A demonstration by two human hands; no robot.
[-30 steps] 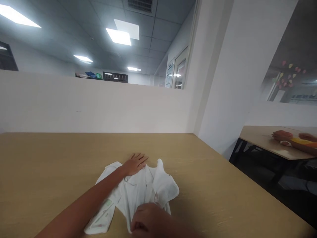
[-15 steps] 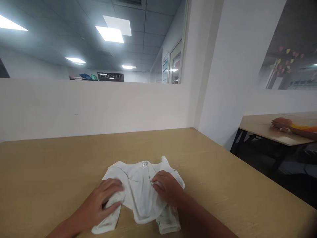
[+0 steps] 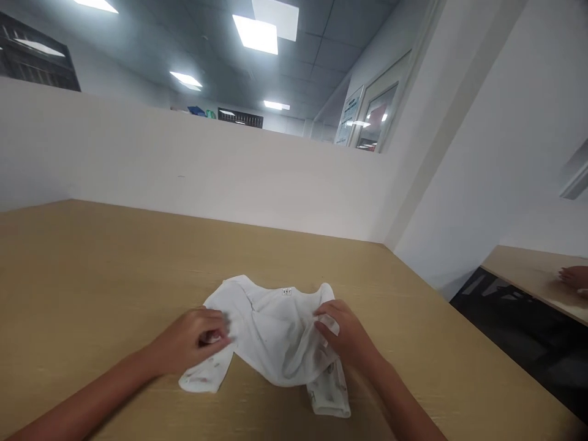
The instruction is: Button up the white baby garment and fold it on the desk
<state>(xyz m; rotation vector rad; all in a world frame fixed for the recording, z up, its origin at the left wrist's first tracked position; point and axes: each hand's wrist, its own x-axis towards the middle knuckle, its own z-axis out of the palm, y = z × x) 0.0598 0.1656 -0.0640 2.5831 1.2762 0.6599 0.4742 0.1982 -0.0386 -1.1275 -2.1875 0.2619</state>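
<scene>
White cotton garment, small, lies crumpled on the pale wood desk, in front of you and a little right of centre. The neck opening faces away from you, with a small label at the collar edge. Two sleeves trail toward you, one at each near corner. Both carry a faint print, too small to read.

Your left hand sits on the garment's left side, just above the left sleeve. Grip closed: the fingers are curled in, with a fold of cloth bunched between thumb and fingertips.

Your right hand sits on the right side, just above the right sleeve. Grip closed here too: the fingers bend down onto the cloth and pinch its edge.

Both forearms come in bare from the bottom of the view, low over the desk. The cloth between your hands is slack and creased, with a shallow dip.

Past the desk, a plain white partition runs along its far edge. Far right and well apart is a second desk, with another person's hand lying on it at the frame edge.
</scene>
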